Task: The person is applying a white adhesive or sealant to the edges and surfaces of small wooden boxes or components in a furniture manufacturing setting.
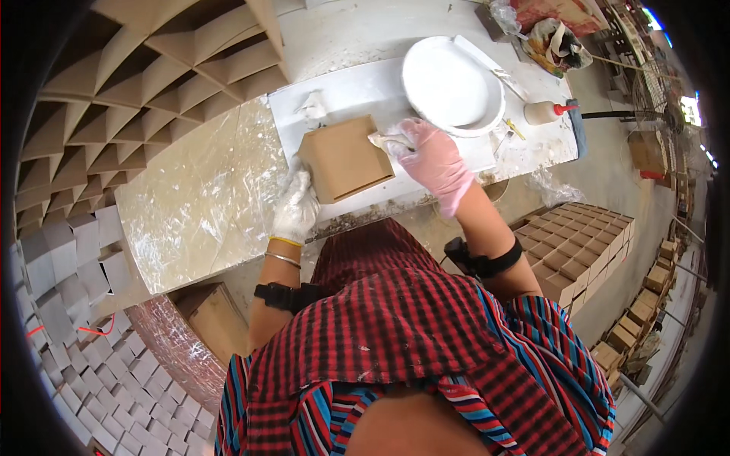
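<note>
Where the white sheet comes close to the near edge of the table, a brown cardboard box lies on it, slightly skewed, a narrow dark gap showing along its near side. Left hand, white-gloved: fingers partly curled, apparently against the box's left side; cannot tell whether they pinch the wall or only steady it. Right hand, pink-gloved: fingers closed on a white-coated, brush-like tool, its tip by the box's far right corner; contact with the board not resolved.

Handling, judged: box light and fairly stiff, walls liable to dent or bow under a hard squeeze, coated gloves possibly slick or tacky. Best hold: flat fingers on opposite side walls, near the corners, off any wet edge.

Edges and room: near edge of table just below the box, so a pull toward the body has little margin. Right and beyond, the white basin limits travel; past it, toward the right end, a red-capped bottle. Widest room is leftward, over stained tabletop to the left end, with stacked open cartons bounding the far left side.
</note>
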A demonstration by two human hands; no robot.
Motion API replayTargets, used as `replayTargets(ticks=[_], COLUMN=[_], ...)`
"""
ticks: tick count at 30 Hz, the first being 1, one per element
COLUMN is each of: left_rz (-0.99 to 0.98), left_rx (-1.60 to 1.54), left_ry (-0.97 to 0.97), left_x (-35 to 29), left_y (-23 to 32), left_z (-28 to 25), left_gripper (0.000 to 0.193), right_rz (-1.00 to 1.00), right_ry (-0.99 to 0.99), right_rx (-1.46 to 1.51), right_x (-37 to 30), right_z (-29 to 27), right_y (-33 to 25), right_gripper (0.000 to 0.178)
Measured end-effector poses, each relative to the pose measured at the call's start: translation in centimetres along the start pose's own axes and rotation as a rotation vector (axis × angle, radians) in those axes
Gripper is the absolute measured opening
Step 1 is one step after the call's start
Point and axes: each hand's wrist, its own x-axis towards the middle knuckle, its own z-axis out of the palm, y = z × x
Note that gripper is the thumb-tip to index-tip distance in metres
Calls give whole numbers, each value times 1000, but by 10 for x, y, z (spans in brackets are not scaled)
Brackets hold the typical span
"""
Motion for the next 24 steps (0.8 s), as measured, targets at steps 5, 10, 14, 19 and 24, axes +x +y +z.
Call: replayTargets(ticks=[5, 10, 14, 19, 24], left_rz=[-1, -58, -86, -86, -139], left_rx=[158, 161, 189, 140, 151], left_ry=[-55, -131, -187, -93, -71], left_x=[6, 5, 6, 7, 8], left_y=[1, 8, 12, 9, 9], left_z=[0, -4, -2, -6, -6], left_gripper=[54, 55, 56, 52, 53], right_rz=[-54, 117, 166, 285, 48], right_ry=[135, 125, 118, 100, 160], right_rx=[-275, -277, -258, -166, -93], right_x=[10, 16, 26, 31, 25], right_z=[34, 51, 59, 63, 88], right_y=[-24, -40, -49, -65, -73], right_gripper=[35, 30, 32, 34, 33])
